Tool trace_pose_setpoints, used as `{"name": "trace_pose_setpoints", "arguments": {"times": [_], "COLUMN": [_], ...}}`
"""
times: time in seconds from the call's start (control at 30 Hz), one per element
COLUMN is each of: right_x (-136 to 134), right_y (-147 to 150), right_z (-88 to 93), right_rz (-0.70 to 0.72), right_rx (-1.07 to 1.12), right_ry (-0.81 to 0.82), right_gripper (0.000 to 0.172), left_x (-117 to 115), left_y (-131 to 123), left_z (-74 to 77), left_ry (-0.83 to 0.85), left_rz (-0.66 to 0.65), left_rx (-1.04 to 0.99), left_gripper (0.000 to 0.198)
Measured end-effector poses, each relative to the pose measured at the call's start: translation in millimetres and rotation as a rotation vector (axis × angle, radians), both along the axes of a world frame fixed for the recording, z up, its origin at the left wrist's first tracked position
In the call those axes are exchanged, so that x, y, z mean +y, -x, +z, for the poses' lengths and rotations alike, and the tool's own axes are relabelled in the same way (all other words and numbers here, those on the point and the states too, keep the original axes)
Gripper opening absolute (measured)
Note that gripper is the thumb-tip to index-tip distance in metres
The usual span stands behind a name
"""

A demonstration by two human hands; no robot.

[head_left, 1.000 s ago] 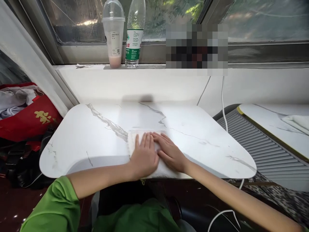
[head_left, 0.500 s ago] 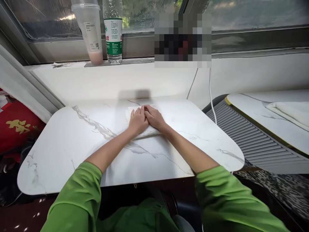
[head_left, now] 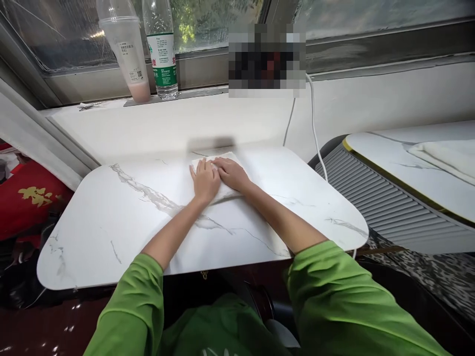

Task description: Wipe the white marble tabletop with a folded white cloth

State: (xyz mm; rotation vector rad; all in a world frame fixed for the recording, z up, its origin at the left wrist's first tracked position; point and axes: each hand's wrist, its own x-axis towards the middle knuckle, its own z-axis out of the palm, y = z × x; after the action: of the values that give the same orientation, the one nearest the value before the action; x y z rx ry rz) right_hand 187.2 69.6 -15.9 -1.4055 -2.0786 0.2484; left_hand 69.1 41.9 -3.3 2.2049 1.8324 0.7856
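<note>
A folded white cloth [head_left: 230,160] lies near the far edge of a white marble-patterned table [head_left: 122,222]. My left hand [head_left: 204,180] rests flat on the cloth's left part, fingers stretched out. Beside it, touching it, my right hand [head_left: 230,174] lies flat on the cloth too, its fingers pointing left. Both arms reach forward from green sleeves. Most of the cloth is hidden under the hands.
A plastic cup with a dome lid [head_left: 124,52] and a green-labelled water bottle [head_left: 160,49] stand on the window sill. White cables [head_left: 313,128] hang down right of the table. Another marble table with a folded white cloth [head_left: 445,155] stands at right. A red bag [head_left: 25,198] sits at left.
Both hands slid the cloth from the table's near edge to its far side over the last second. In the last half second they barely moved; the view shifted slightly.
</note>
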Motion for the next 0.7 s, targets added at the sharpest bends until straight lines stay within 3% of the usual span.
{"name": "trace_pose_setpoints", "arguments": {"times": [0.17,0.3,0.4,0.53,0.7], "right_x": [-57,-108,-131,-125,-85], "right_y": [-69,-144,-183,-200,-203], "right_z": [-5.5,-11.9,-13.0,-11.2,-10.1], "right_rz": [0.032,-0.079,-0.122,-0.084,-0.081], "right_rx": [0.027,0.072,0.044,-0.024,-0.036], "right_ry": [-0.018,-0.007,-0.011,-0.013,-0.030], "right_gripper": [0.042,0.043,0.044,0.045,0.045], "left_x": [-55,-97,-113,-110,-76], "left_y": [-58,-117,-148,-167,-179], "left_z": [-1.6,-6.9,-7.1,-5.0,-8.0], "left_ry": [0.049,0.026,-0.024,-0.019,0.000], "left_rz": [-0.156,-0.350,-0.422,-0.404,-0.369], "left_rx": [0.088,0.146,0.150,0.137,0.112], "left_gripper": [0.053,0.064,0.067,0.069,0.068]}}
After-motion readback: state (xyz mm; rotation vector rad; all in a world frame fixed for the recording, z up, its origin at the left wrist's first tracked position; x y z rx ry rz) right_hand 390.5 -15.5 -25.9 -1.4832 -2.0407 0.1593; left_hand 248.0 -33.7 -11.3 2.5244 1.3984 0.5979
